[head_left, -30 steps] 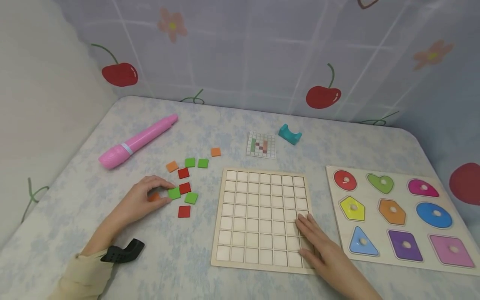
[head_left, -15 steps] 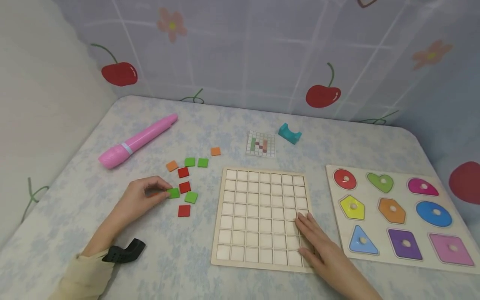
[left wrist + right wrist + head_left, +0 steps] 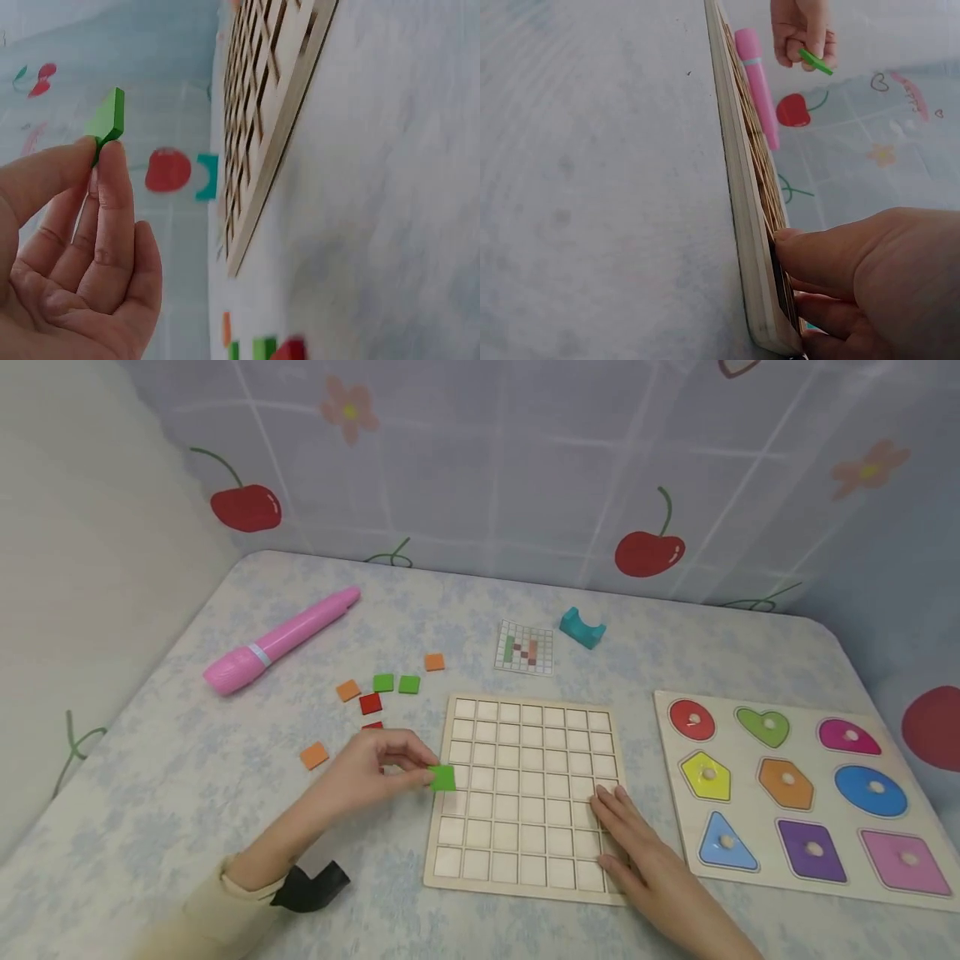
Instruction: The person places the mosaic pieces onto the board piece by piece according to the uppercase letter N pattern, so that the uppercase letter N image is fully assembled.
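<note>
My left hand (image 3: 367,775) pinches a small green square tile (image 3: 444,778) between thumb and fingertips. In the head view the tile appears over the left edge of the wooden grid board (image 3: 517,891); the left wrist view shows it tilted and raised (image 3: 110,116). No tiles lie in the board's visible cells. On the board's right edge rests my right hand (image 3: 647,853), its fingers extended and its thumb touching the rim. Left of the board lie loose orange tiles (image 3: 314,755), green tiles (image 3: 383,682) and a red tile (image 3: 371,703). My left hand hides part of another red tile (image 3: 372,725).
A card with a coloured grid pattern (image 3: 523,647) lies behind the board, beside a teal curved piece (image 3: 582,628). A pink wand-shaped object (image 3: 281,639) is at back left. To the right, a knobbed shape puzzle (image 3: 667,760) covers much of the table.
My left hand has lifted the green tile from among the loose tiles and carried it right to the board's left edge, uncovering an orange tile. My right hand has stayed in place.
</note>
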A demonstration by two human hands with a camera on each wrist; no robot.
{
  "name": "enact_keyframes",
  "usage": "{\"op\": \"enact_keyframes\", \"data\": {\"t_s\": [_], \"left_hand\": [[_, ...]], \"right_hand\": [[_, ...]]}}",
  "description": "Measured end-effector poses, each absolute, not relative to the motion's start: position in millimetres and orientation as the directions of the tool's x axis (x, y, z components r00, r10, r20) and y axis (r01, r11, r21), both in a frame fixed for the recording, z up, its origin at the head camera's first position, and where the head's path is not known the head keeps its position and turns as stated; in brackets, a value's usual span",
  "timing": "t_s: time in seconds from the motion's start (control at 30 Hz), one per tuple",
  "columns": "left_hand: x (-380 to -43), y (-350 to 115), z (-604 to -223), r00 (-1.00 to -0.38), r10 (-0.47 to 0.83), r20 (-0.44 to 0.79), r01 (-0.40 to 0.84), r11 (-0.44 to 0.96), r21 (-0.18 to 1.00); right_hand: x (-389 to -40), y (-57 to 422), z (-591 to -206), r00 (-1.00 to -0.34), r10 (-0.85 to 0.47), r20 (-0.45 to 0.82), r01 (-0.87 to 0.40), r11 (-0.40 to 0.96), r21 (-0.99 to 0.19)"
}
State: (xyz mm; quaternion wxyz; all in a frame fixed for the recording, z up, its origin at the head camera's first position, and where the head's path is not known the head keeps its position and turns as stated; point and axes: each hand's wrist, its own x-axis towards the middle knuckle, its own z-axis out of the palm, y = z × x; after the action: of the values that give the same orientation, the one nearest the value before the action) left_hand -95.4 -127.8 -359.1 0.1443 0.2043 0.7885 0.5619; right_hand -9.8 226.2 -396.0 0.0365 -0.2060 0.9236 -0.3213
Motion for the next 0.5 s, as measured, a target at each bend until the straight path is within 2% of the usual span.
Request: {"op": "enact_keyframes", "data": {"t_s": [0.3, 0.5], "left_hand": [[-83.0, -91.2, -382.5, -0.834, 0.538, -0.125, 0.063, 0.317, 0.946], [-79.9, -86.5, -383.9, -0.830, 0.545, -0.114, 0.117, 0.370, 0.921]], "right_hand": [[-9.7, 225.8, -396.8, -0.909, -0.413, 0.053, -0.359, 0.712, -0.603], [-10.0, 226.6, -395.9, -0.908, -0.414, 0.071, -0.372, 0.715, -0.591]]}}
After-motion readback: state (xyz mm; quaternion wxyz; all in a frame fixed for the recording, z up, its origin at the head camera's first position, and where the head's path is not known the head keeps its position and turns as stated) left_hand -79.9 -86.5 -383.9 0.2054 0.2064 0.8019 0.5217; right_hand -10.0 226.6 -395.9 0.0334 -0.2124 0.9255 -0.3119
